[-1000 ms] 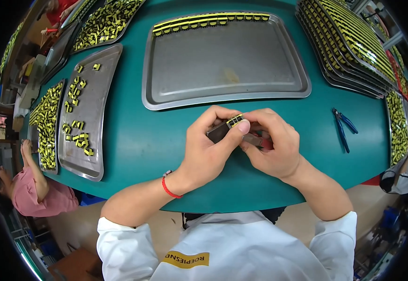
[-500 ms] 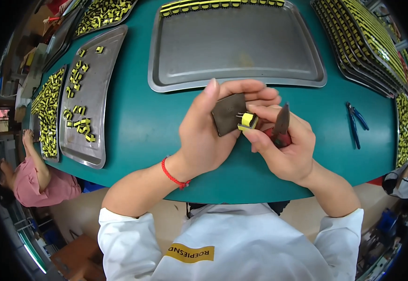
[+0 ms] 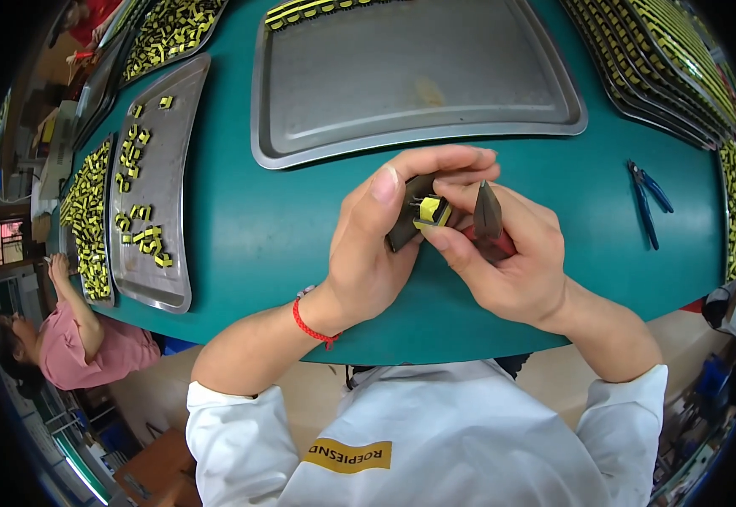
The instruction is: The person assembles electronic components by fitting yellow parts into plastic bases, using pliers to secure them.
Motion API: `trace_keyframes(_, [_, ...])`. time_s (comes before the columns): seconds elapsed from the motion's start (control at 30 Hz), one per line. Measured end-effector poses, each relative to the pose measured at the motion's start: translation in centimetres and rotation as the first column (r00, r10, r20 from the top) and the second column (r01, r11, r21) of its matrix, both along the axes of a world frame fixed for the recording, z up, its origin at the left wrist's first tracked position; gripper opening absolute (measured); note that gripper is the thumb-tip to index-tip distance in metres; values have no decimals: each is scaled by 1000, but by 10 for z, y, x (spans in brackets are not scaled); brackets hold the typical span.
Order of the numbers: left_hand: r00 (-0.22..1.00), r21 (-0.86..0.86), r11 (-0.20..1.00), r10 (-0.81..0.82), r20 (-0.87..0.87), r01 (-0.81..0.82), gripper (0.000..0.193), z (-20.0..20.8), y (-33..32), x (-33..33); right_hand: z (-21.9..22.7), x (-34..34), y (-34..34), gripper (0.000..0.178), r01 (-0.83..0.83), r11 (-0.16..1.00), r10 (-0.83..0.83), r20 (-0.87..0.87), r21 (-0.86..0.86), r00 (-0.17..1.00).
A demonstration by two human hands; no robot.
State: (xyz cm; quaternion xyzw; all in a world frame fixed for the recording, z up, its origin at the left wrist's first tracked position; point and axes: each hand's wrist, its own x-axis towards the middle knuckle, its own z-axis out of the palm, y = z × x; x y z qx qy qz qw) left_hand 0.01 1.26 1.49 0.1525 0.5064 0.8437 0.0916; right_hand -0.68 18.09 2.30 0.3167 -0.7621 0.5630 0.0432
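My left hand (image 3: 366, 245) is curled around a dark, flat, square pad (image 3: 403, 221), which lies against the palm and is tilted away. Between the thumb and fingertips of my right hand (image 3: 524, 275) is a small yellow-and-black transformer (image 3: 431, 211). Its thin metal pins face the pad; whether they touch it I cannot tell. The same right hand also keeps a pair of pliers (image 3: 488, 213) in its grip, dark jaws pointing up and part of a red handle showing; the rest is hidden in the palm.
A metal tray (image 3: 418, 144) with a row of transformers along its far edge lies ahead on the green table (image 3: 300, 329). Blue cutters (image 3: 644, 203) rest at right, below stacked loaded trays (image 3: 638, 84). A tray of loose transformers (image 3: 161, 211) is at left, near a person in pink (image 3: 102, 346).
My view has shifted slightly, moving the far tray left. The pad has turned more edge-on and the transformer has moved a little left with my right hand. The pliers' jaws have turned.
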Motion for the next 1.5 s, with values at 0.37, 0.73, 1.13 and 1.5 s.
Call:
trace_keyframes(0.37, [975, -27, 999, 32, 220, -27, 56, 10, 5, -4, -2, -6, 1, 34, -43, 999, 42, 313, -6, 949])
trace_keyframes(0.73, [825, 236, 966, -52, 563, -100, 32, 11, -3, -10, -4, -11, -2, 14, 56, 990, -22, 255, -126, 967])
trace_keyframes(1.13, [806, 209, 971, -30, 591, -117, 30, 10, -3, -8, -4, -15, -1, 24, 58, 995, -58, -8, 78, 998])
trace_keyframes(1.5, [795, 225, 967, -41, 606, -122, 52, 10, 3, -5, -11, -16, -7, 32, 70, 989, -44, -187, 133, 981])
